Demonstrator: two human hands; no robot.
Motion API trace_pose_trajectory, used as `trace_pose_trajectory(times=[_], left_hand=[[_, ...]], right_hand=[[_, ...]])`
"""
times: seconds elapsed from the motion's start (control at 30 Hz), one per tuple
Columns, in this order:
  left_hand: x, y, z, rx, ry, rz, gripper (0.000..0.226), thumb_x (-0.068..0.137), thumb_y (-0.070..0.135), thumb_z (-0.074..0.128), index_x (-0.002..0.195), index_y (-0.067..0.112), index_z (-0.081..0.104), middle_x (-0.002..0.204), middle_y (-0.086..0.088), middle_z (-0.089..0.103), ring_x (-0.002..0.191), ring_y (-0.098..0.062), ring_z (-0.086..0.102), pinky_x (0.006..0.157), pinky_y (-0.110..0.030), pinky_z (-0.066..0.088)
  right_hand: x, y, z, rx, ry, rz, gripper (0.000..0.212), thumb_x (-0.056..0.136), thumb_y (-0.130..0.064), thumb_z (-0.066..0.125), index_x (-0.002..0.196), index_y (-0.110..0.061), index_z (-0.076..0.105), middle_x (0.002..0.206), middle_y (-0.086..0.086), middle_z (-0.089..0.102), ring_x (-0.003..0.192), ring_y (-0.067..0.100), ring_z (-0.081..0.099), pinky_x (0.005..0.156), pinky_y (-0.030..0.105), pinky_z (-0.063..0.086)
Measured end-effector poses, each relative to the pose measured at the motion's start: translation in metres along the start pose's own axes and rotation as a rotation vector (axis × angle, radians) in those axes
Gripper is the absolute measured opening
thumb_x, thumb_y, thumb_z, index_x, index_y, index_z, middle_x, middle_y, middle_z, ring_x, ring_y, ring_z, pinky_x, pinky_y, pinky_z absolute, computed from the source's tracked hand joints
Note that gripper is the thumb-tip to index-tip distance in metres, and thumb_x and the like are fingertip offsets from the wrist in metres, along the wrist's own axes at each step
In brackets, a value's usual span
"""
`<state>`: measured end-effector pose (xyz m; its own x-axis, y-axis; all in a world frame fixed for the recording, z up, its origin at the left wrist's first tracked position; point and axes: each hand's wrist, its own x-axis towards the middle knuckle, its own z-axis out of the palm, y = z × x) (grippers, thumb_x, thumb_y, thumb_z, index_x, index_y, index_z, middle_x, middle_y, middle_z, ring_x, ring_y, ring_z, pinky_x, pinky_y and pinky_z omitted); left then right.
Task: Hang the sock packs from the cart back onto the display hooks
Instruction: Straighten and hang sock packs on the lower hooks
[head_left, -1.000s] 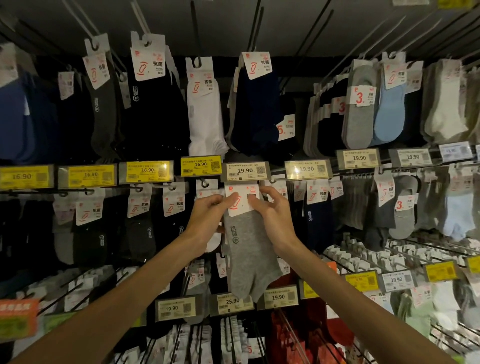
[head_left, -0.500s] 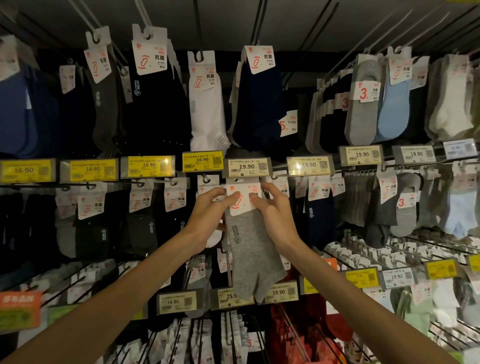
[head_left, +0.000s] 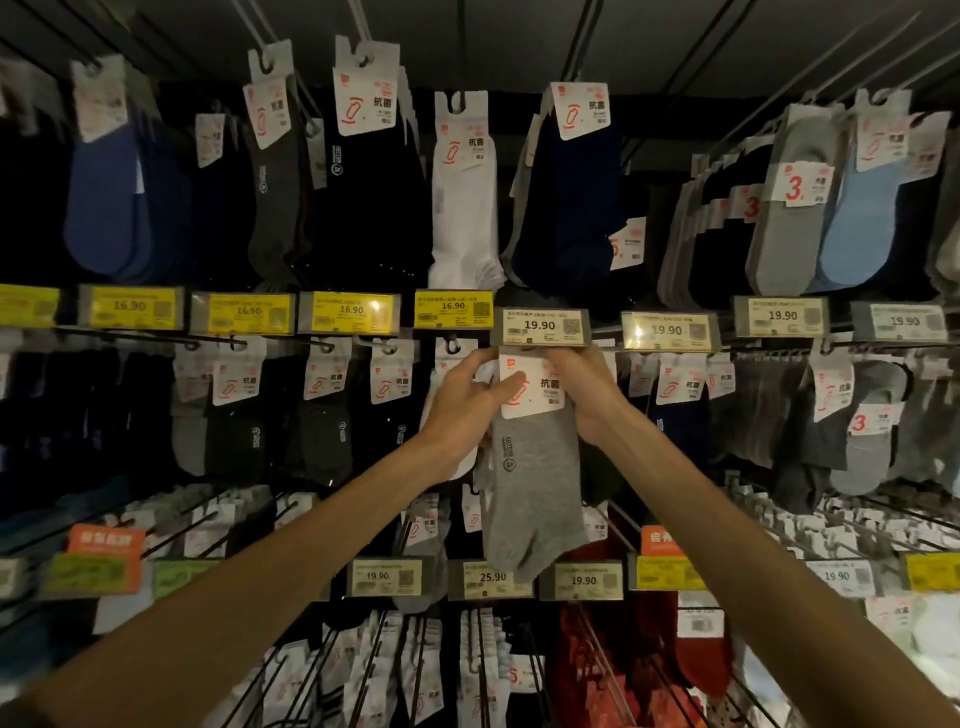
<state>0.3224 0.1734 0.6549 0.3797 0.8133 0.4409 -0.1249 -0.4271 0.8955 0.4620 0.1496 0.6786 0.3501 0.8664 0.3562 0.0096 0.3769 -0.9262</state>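
Both hands, left (head_left: 464, 402) and right (head_left: 584, 395), pinching grey sock pack (head_left: 535, 467) under 19.90 price tag (head_left: 543, 327)

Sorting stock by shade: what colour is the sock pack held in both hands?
Grey sock pack, white card header with red print; head view.

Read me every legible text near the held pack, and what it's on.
"19.90": price tag above the gray sock pack.
"抗菌": that pack's card.
"16.90": yellow price tag left of it.
"25.90": lower price tag.
Small print, codes: too blurred.

Dim grey overhead panel (head_left: 519, 36) above yellow price tags (head_left: 351, 312).
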Motion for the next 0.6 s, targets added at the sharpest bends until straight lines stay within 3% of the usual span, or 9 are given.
trace_pose_trajectory(times=[0.13, 0.3, 0.47, 0.6], left_hand=[[0.002, -0.001, -0.005, 0.051, -0.015, -0.025, 0.031, 0.098, 0.026, 0.063, 0.128, 0.025, 0.059, 0.087, 0.004, 0.077, 0.07, -0.007, 0.073, 0.055, -0.029, 0.059], [0.001, -0.002, -0.006, 0.03, -0.031, -0.023, 0.029, 0.097, 0.023, 0.065, 0.126, 0.022, 0.062, 0.082, 0.006, 0.077, 0.07, -0.005, 0.073, 0.052, -0.025, 0.057], [0.002, -0.003, -0.002, 0.038, -0.024, -0.01, 0.032, 0.097, 0.024, 0.065, 0.128, 0.025, 0.06, 0.094, 0.001, 0.077, 0.077, -0.006, 0.074, 0.052, -0.021, 0.054], [0.004, -0.002, 0.0, 0.058, -0.019, 0.007, 0.035, 0.097, 0.025, 0.064, 0.132, 0.025, 0.057, 0.099, -0.001, 0.076, 0.079, -0.005, 0.073, 0.056, -0.019, 0.054]], right_hand=[[0.003, 0.0, 0.004, 0.055, 0.039, -0.028, 0.024, 0.093, -0.004, 0.06, 0.089, -0.027, 0.063, 0.083, -0.003, 0.074, 0.072, 0.01, 0.072, 0.058, 0.025, 0.059], [0.002, 0.01, 0.005, 0.091, 0.058, -0.088, 0.021, 0.093, -0.004, 0.059, 0.098, -0.023, 0.066, 0.1, 0.005, 0.073, 0.086, 0.019, 0.071, 0.067, 0.03, 0.059], [0.005, 0.013, 0.002, 0.133, 0.072, -0.102, 0.021, 0.091, -0.003, 0.06, 0.093, -0.022, 0.068, 0.091, 0.004, 0.075, 0.078, 0.019, 0.072, 0.065, 0.032, 0.057], [0.01, 0.01, -0.004, 0.109, 0.002, -0.077, 0.023, 0.091, -0.003, 0.06, 0.108, -0.016, 0.068, 0.096, 0.007, 0.075, 0.081, 0.02, 0.072, 0.063, 0.03, 0.059]])
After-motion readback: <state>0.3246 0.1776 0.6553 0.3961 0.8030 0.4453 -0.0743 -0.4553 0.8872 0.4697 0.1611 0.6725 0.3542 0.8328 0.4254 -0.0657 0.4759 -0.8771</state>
